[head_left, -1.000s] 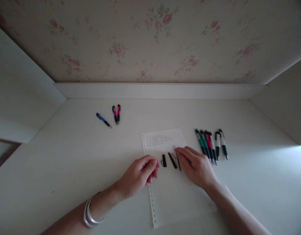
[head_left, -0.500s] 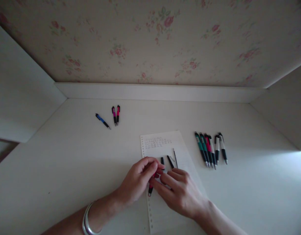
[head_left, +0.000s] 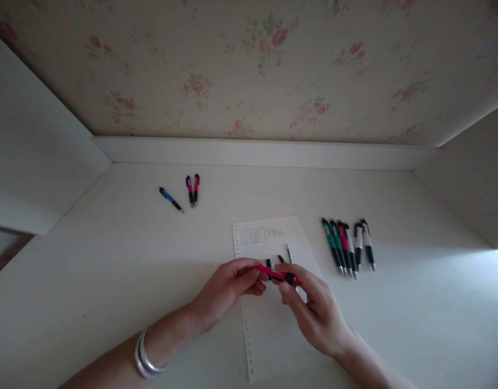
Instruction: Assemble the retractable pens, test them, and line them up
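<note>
A red pen barrel (head_left: 273, 272) with a black end lies level between my two hands, above the paper. My left hand (head_left: 236, 281) pinches its left end between thumb and fingers. At the black end, the thumb and fingers of my right hand (head_left: 314, 302) close around it. Beneath and behind the hands is a sheet of notebook paper (head_left: 269, 335) with handwriting near its top. On the sheet, a short black piece (head_left: 269, 263), a second black piece (head_left: 281, 259) and a thin dark refill (head_left: 288, 253) show, partly covered by my right hand.
Several pens (head_left: 342, 246) with green, red and white barrels lie in a row at the right. Back left are a blue pen (head_left: 170, 199), a purple pen (head_left: 189, 191) and a red pen (head_left: 196, 189). White panels and a floral wall (head_left: 241, 70) bound the desk.
The red barrel has swung from pointing down toward me to lying level, its black end now at the right. My right hand has turned and shifted its grip to that end.
</note>
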Available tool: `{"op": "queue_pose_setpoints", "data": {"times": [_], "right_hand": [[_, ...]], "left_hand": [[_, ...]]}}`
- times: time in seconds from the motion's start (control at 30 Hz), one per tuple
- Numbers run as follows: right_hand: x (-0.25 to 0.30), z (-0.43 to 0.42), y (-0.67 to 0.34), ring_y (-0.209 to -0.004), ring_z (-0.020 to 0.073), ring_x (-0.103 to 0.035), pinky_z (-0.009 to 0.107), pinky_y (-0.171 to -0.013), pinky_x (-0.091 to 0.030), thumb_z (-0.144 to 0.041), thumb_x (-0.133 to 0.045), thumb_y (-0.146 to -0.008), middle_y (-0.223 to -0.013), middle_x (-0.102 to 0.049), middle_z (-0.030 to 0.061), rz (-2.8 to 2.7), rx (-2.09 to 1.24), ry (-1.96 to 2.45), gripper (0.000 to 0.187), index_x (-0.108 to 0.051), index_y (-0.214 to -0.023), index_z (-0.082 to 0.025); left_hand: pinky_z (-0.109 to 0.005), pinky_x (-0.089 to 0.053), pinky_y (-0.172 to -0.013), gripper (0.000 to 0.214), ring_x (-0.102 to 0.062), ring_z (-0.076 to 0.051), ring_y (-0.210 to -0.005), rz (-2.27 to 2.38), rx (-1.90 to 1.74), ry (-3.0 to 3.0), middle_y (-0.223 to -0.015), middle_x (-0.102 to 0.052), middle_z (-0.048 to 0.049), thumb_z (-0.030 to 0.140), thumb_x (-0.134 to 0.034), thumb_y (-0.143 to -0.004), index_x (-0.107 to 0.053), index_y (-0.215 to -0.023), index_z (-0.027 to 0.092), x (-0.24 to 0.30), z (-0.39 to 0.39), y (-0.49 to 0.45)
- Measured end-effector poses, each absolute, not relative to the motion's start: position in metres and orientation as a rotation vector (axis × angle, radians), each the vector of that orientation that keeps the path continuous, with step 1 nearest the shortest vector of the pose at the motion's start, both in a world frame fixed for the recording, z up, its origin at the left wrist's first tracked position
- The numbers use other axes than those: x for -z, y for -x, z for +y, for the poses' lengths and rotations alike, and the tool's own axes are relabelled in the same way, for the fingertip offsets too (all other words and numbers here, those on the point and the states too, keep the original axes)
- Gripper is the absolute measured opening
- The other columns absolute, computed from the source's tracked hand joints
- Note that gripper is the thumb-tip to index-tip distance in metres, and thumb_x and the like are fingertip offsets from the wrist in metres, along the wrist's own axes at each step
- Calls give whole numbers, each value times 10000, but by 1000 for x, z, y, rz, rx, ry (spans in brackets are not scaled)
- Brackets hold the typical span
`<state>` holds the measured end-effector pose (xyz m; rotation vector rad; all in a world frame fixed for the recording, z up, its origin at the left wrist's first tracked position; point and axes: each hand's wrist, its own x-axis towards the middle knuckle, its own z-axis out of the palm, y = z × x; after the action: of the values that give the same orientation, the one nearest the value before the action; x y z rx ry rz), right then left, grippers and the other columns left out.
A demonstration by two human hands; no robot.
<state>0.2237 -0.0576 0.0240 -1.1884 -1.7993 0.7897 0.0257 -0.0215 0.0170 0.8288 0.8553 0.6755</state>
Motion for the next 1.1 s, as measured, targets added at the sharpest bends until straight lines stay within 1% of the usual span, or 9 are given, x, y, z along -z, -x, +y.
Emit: {"op": "queue_pose_setpoints", "data": {"times": [0.1,0.17,0.27,0.3,0.37,0.5,0.73,0.9,1.1], "right_hand": [[-27,-58,-229,-614,135,-652,233,-561,-556,-243,-497,-1003,-758,-692,4,-1661,-852,1209,214,-589,-1196,-245],[-29,-55,-237,-622,140,-661,254,-602,-566,-226,-511,-992,-783,-707,14,-1671,-751,1174,222,-598,-1196,-241],[-26,-50,-255,-782,172,-704,271,-653,-564,-142,-587,-933,-1020,-729,81,-1885,-393,1221,258,-645,-1169,-228],[-23,-49,-262,-803,179,-711,276,-667,-560,-121,-588,-925,-1040,-734,82,-2010,-241,1227,283,-659,-1176,-230],[-15,-49,-273,-719,169,-711,282,-639,-543,-109,-576,-921,-1016,-757,61,-2191,15,1265,307,-683,-1177,-240],[-7,-53,-280,-654,168,-701,283,-571,-503,-130,-530,-927,-997,-762,50,-2261,208,1441,313,-705,-1165,-234],[-13,-58,-258,-719,202,-703,308,-602,-543,-129,-471,-854,-1003,-723,78,-2396,-43,1492,392,-708,-1152,-220],[-9,-52,-250,-713,200,-692,327,-625,-572,-143,-460,-876,-963,-704,83,-2406,-182,1437,410,-678,-1216,-213],[-6,-47,-253,-687,178,-688,301,-604,-574,-123,-436,-894,-961,-707,87,-2352,-211,1363,388,-700,-1171,-185]], "left_hand": [[-303,-536,-793,277,-661,-173,-836,946,-674,-969,-960,-706,-69,389,-613,-935,-691,-1052,150,-17,-24,-25],[-306,-531,-754,244,-663,-181,-805,1062,-684,-1222,-917,-715,-61,364,-561,-965,-693,-1013,164,-18,-28,-25],[-357,-498,-809,199,-663,-213,-861,1180,-726,-1872,-940,-733,-66,253,-514,-988,-698,-1025,186,-17,-36,-22],[-386,-481,-843,197,-659,-228,-895,1189,-730,-2087,-971,-737,-68,211,-510,-985,-694,-1054,193,-17,-37,-21],[-418,-457,-855,212,-650,-245,-921,1188,-661,-2403,-1008,-738,-63,144,-519,-967,-678,-1095,199,-16,-38,-19],[-416,-449,-826,239,-641,-247,-924,1231,-539,-2638,-1030,-731,-54,83,-548,-933,-658,-1118,186,-14,-32,-14],[-401,-443,-878,226,-623,-236,-993,1318,-613,-2616,-1088,-723,-51,89,-575,-927,-678,-1101,192,-11,-15,0],[-411,-422,-870,170,-617,-219,-918,1348,-689,-2591,-971,-725,-41,142,-580,-942,-709,-1028,211,-12,-13,-2],[-406,-430,-829,183,-606,-221,-900,1349,-666,-2592,-961,-705,-51,153,-571,-949,-708,-1056,210,-10,-13,-12]]}}
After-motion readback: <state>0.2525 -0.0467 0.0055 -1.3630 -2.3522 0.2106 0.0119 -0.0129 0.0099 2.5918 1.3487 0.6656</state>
